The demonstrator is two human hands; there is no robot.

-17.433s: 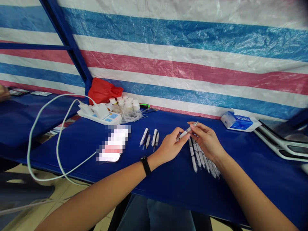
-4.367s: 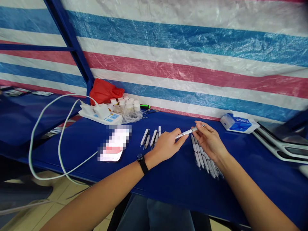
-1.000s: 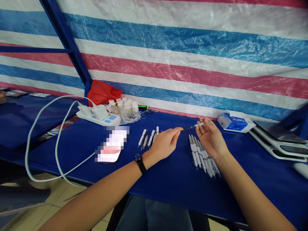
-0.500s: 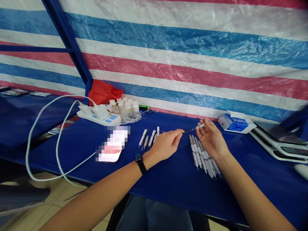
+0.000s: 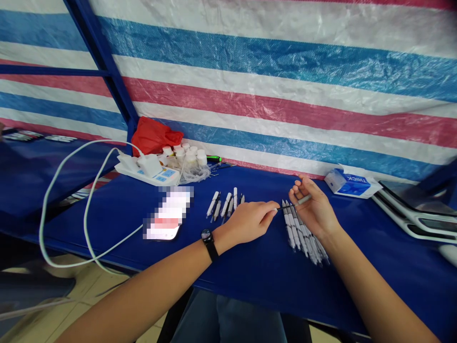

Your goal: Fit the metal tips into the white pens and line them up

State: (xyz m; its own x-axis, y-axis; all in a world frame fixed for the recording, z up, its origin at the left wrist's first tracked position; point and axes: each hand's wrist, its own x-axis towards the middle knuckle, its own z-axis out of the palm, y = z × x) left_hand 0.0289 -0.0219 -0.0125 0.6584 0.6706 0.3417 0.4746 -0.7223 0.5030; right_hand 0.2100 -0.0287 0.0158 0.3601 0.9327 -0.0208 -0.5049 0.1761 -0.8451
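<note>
Between my left hand (image 5: 252, 220) and my right hand (image 5: 317, 209) runs a thin dark pen refill (image 5: 286, 207). My left fingers are closed on its near end, which they partly hide. Thumb and fingers of my right hand pinch a pale pen barrel (image 5: 303, 199) that lines up with the refill; I cannot tell how far the refill sits inside it. Just below my right hand lies a row of several white pens (image 5: 293, 226), side by side. Behind my left hand lie several white and dark pen pieces (image 5: 225, 205), partly covered by that hand.
A lit phone (image 5: 167, 216) with a cable lies at left, near a white power strip (image 5: 162, 178). Small white-capped bottles (image 5: 193, 157) and a red bag (image 5: 153, 136) stand behind. At right are a blue-and-white box (image 5: 352, 183) and stacked white devices (image 5: 410, 214).
The barrel in my right hand has tipped down and moved slightly lower. My left hand has shifted a little right and down with the refill.
</note>
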